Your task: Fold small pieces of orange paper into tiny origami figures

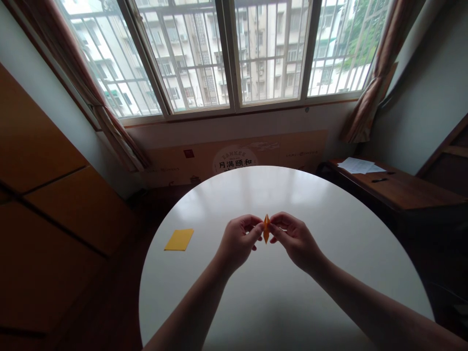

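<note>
Between my two hands, above the middle of the white table, is a small piece of folded orange paper. It looks narrow and pointed at its top and bottom. My left hand pinches its left side between thumb and fingers. From the other side, my right hand pinches the right edge in the same way. My fingertips cover parts of the paper, so its full shape is hidden. Off to the left lies a flat stack of yellow square paper, apart from both hands.
The round white table fills the lower middle. Beyond it, a printed cardboard panel leans below a barred window. On the right, a wooden desk bears white sheets and a dark pen-like item. A wooden cabinet stands left.
</note>
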A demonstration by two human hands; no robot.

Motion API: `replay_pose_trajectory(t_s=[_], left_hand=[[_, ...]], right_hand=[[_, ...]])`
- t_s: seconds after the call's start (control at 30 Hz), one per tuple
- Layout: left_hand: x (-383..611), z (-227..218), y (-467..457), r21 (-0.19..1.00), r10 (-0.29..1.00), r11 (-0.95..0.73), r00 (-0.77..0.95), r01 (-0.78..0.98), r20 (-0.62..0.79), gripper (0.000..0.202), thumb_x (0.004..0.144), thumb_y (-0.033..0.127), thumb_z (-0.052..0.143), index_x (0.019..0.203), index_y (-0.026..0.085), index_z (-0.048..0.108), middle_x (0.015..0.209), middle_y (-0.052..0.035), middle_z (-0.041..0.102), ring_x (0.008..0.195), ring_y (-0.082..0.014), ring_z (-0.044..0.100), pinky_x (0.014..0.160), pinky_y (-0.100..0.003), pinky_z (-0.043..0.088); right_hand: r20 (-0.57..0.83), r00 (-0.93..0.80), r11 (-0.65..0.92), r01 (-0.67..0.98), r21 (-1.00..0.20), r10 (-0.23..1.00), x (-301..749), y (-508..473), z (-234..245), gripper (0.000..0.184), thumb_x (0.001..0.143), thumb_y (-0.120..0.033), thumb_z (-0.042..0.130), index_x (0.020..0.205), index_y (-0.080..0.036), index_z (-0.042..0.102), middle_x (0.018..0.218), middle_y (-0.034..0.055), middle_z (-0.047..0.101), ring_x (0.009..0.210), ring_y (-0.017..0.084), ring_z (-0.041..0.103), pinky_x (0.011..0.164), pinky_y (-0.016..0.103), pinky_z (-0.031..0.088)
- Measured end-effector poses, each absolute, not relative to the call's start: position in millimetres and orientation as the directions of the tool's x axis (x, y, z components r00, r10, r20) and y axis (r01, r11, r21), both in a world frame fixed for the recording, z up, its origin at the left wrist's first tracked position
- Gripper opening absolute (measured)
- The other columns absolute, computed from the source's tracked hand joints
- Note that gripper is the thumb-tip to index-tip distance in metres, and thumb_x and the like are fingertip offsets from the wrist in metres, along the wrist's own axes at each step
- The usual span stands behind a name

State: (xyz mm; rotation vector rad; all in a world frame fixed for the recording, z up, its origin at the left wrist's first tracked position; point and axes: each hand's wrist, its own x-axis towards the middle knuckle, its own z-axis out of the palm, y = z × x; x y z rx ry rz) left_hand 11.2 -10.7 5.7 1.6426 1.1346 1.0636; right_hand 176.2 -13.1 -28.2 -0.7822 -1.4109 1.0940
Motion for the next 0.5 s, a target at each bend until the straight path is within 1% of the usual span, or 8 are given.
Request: replay_pose_trajectory(t_s=[0.3, 0.5], left_hand=[[12.8, 1.1, -7.6, 0.968, 0.956, -0.215, 0.231, 0.130, 0.181, 0.025, 0.079, 0.036, 0.071, 0.083, 0.012, 0.071, 0.065, -0.0036, 0.065, 0.058, -0.0144, 0.061, 0.040, -0.019, 0.050], [14.7, 3.8, -9.5, 0.986, 0.964, -0.158, 0.224, 0.044, 0.145, 0.028, 0.075, 0.038, 0.076, 0.082, 0.012, 0.073, 0.065, -0.0039, 0.065, 0.061, -0.0154, 0.061, 0.040, -0.019, 0.048]], right_hand=[[0.390, -0.096, 0.382, -0.092, -0.920, 0.916, 176.0, -16.5, -24.0, 0.023, 0.088, -0.041, 0.069, 0.085, -0.019, 0.066, 0.081, 0.0040, 0.067, 0.074, 0.020, 0.066, 0.059, 0.029, 0.056], [0.420, -0.062, 0.419, -0.033, -0.908, 0.905, 176.7, -19.0, -20.4, 0.021, 0.089, -0.039, 0.068, 0.082, -0.019, 0.065, 0.077, 0.0033, 0.068, 0.069, 0.019, 0.066, 0.058, 0.029, 0.055]])
